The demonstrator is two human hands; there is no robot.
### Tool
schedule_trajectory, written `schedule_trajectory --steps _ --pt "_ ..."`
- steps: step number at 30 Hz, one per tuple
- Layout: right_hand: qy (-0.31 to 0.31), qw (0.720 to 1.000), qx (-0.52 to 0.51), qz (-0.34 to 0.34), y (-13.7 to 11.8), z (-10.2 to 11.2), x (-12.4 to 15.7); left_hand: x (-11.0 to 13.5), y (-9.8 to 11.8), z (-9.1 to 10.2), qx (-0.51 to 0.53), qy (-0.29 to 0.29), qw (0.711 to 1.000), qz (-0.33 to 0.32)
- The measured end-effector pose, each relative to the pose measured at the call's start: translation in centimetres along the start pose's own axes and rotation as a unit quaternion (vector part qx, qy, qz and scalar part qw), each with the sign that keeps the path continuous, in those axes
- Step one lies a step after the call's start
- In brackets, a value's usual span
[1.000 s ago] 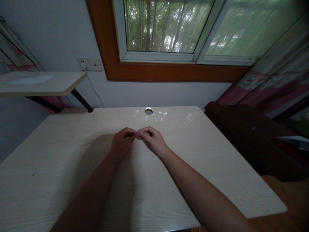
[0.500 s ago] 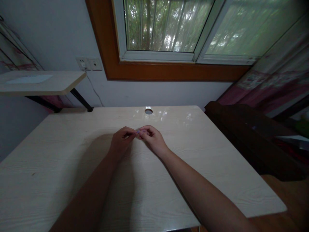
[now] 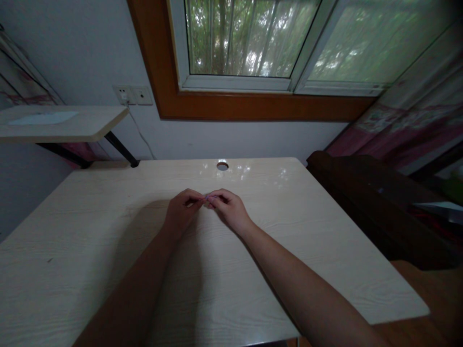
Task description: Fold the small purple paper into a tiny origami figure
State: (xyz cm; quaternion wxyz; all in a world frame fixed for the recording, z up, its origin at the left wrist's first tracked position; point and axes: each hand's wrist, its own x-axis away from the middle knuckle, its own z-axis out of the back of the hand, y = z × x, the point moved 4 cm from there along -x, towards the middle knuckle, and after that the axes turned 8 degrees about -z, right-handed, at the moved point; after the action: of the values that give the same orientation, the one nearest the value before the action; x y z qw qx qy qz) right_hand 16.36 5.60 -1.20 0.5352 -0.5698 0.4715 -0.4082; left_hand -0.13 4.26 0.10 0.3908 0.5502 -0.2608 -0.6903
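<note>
Over the middle of the pale wood-grain table [image 3: 289,231], my two hands meet at their fingertips. My left hand [image 3: 183,206] is closed in a pinch, thumb against forefinger. Facing it, my right hand [image 3: 228,206] pinches as well, with its fingers curled. Between the fingertips shows a very small bluish-purple thing [image 3: 207,197]; it is too small and too much covered by the fingers to tell its kind.
A round cable hole [image 3: 222,166] lies near the table's back edge. At the left a raised shelf [image 3: 108,123] stands on black legs, with a pale sheet [image 3: 43,118] on it. A dark wooden piece of furniture [image 3: 361,207] stands beyond the right edge.
The fingers of my right hand have shifted slightly at the pinch. Both arms stay in nearly the same place.
</note>
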Motion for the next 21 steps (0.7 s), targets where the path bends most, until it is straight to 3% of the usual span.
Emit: schedule_trajectory --steps 9,21 --pt "0.029 0.992 0.114 0.047 -0.42 0.46 0.18 0.11 -0.53 -0.16 0.015 0.002 0.999 0.028" --pt "0.000 0.999 0.036 -0.012 0.23 -0.13 -0.11 0.10 -0.48 0.09 0.026 0.032 0.995 0.089"
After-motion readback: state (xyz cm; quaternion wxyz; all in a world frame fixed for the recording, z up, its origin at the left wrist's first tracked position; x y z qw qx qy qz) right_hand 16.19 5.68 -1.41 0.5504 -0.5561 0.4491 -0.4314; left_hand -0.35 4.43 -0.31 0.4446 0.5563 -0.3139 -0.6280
